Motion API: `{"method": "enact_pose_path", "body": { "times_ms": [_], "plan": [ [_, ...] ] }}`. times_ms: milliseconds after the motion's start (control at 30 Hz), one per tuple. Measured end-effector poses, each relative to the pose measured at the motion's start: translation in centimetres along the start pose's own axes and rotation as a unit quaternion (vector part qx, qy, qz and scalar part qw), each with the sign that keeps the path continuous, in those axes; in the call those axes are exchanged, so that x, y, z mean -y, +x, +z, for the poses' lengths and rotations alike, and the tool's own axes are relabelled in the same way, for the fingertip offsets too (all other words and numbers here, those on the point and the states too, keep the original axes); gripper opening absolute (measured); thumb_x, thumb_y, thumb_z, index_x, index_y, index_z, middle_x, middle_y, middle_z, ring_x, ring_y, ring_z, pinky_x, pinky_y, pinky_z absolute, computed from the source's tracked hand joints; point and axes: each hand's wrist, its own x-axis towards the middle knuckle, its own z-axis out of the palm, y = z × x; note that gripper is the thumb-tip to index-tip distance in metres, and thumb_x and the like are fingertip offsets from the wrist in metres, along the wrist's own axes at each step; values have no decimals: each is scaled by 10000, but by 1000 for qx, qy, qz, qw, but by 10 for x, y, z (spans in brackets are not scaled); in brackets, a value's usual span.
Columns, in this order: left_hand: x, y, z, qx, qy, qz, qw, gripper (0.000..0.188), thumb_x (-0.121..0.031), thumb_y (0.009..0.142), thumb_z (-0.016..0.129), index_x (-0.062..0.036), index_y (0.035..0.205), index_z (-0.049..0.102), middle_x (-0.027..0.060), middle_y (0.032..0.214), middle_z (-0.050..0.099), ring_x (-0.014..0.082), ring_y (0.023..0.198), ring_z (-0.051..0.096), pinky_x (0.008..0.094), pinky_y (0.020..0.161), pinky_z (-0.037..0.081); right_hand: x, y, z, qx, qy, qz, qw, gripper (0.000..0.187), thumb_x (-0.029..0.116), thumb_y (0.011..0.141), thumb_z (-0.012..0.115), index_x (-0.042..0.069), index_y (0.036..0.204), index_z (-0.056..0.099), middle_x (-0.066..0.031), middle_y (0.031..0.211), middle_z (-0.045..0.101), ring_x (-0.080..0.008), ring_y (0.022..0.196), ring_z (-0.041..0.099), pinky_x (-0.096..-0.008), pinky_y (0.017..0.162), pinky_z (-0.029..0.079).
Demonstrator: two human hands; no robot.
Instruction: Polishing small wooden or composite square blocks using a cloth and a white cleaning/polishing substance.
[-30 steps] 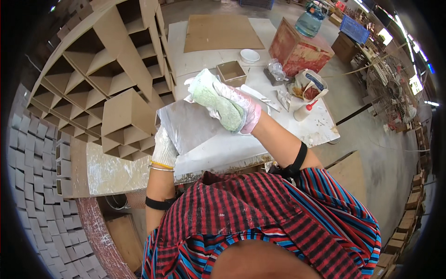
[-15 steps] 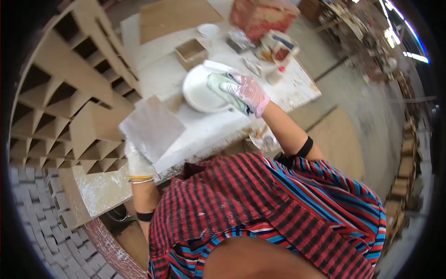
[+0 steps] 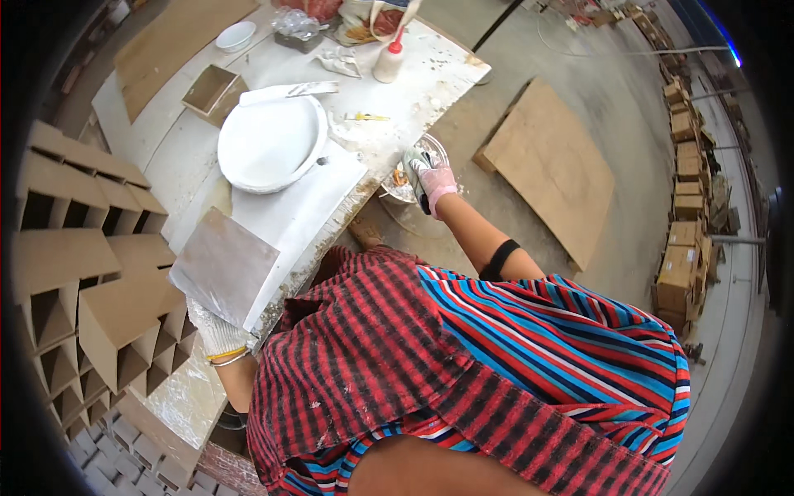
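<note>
My left hand [image 3: 217, 331], in a white knit glove, grips the near edge of a flat grey square panel [image 3: 228, 258]; its fingers are partly hidden beneath. The panel lies over white sheeting at the table's near edge. My right hand [image 3: 433, 180], in a pinkish glove, is closed round a pale green and dark cloth [image 3: 416, 172]. It is over a white bucket [image 3: 436, 149] beside the table, with whitish and orange stuff inside. A round white basin [image 3: 269, 149], holding white material, stands on the table, and a white-smeared flat scraper [image 3: 289, 91] rests across its far rim.
On the white-smeared table [image 3: 430, 62] are an open cardboard box [image 3: 215, 93], a small white bowl [image 3: 236, 37], a red-tipped bottle [image 3: 388, 63] and a yellow knife [image 3: 366, 116]. Cardboard compartments [image 3: 66, 256] stand at left. A brown board [image 3: 550, 169] lies on the floor at right.
My right hand has moved with the cloth from above the basin to the bucket beside the table. My left hand still holds the panel. The view has shifted right.
</note>
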Motion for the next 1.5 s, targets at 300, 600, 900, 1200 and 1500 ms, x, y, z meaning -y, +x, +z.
{"method": "enact_pose_path", "body": {
  "times_ms": [300, 600, 900, 1200, 1500],
  "plan": [
    [4, 5, -7, 0, 35, 7, 999, 513, -402, 950, 324, -70, 1341, 350, 128, 1354, 397, 308, 1195, 432, 425, 990, 383, -2, -12, 24, -91, -145, 66, 983, 486, 331, 794, 634, 24, 1163, 555, -207, 1027, 622, -315, 917, 605, -352, 796, 458],
    [-9, 12, -7, 21, 20, -25, 999, 520, -405, 959, 302, -78, 1363, 309, 119, 1389, 350, 302, 1239, 383, 423, 1028, 338, -83, 8, -43, -36, 15, 130, 991, 286, 326, 831, 595, 80, 975, 622, -48, 732, 624, -136, 569, 554, -274, 484, 420],
    [-9, 18, 2, 62, -31, 20, 997, 511, -393, 961, 299, -63, 1349, 340, 121, 1369, 383, 307, 1236, 385, 419, 1045, 310, 122, -70, -25, 322, 345, 77, 878, 423, 317, 889, 550, 63, 1224, 500, -43, 1062, 616, -117, 823, 606, -241, 628, 498],
    [-20, 4, 28, 115, -49, 102, 987, 430, -311, 967, 303, -51, 1296, 396, 118, 1330, 426, 286, 1187, 438, 388, 1006, 360, 218, -111, 65, 567, 386, 67, 725, 368, 283, 893, 547, 5, 1134, 540, -111, 973, 623, -162, 720, 588, -257, 581, 477],
    [-28, -13, 13, 38, -111, 80, 990, 410, -264, 967, 311, -51, 1312, 364, 118, 1320, 432, 268, 1193, 432, 371, 1021, 348, 224, -110, 94, 639, 369, 100, 667, 411, 233, 899, 463, 30, 1256, 450, -149, 1059, 594, -184, 789, 571, -283, 632, 446]
  ]
}}
